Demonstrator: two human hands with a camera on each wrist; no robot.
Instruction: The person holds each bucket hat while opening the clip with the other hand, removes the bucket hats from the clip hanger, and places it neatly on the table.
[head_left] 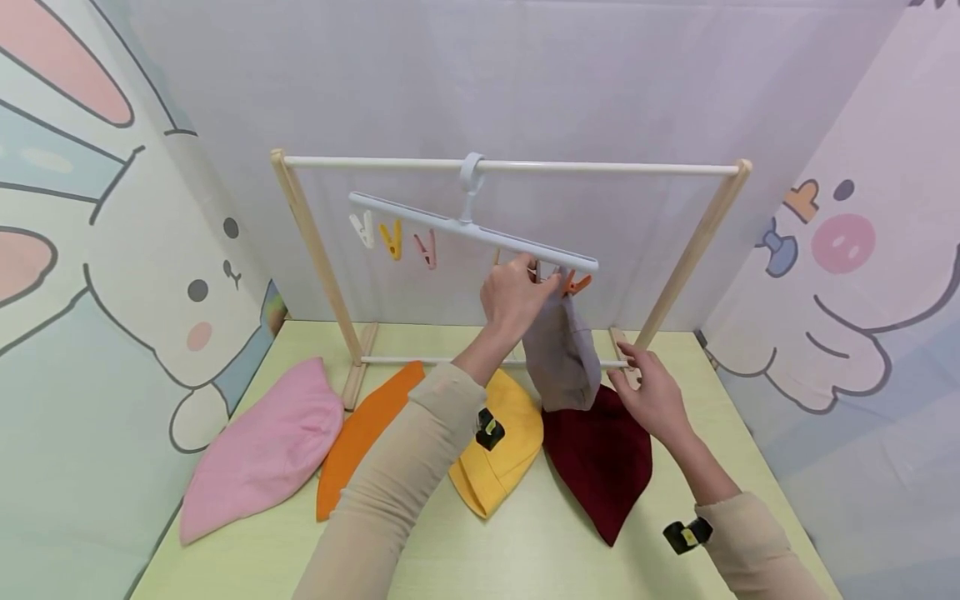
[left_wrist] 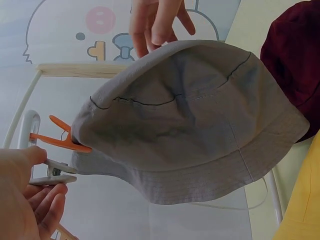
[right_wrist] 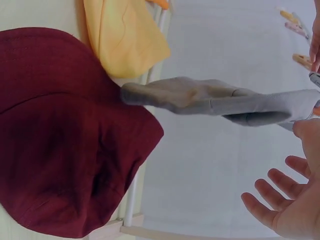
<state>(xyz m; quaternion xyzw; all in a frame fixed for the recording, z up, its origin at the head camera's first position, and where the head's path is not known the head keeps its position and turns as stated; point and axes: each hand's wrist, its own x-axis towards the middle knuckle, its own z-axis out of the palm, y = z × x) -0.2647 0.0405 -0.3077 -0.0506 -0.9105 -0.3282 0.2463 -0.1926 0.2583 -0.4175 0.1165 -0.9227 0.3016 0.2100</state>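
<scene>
A grey bucket hat (head_left: 558,358) hangs from the low right end of a pale blue clip hanger (head_left: 420,217), its edge caught in an orange clothespin (left_wrist: 61,136). Beside that pin my left hand (head_left: 512,296) pinches a grey clothespin (left_wrist: 56,172) between thumb and fingers, its tips right at the hat's edge. My right hand (head_left: 651,396) is to the right of the hat with fingers loosely spread and nothing gripped. In the right wrist view, the thumb of this hand (right_wrist: 295,195) overlaps the upper edge of the hat.
The hanger hooks over a white rod (head_left: 600,167) on a wooden-legged rack. White, yellow and pink clothespins (head_left: 426,248) dangle at its left. Pink (head_left: 262,446), orange (head_left: 371,433), yellow (head_left: 498,467) and dark red (head_left: 603,475) hats lie on the table.
</scene>
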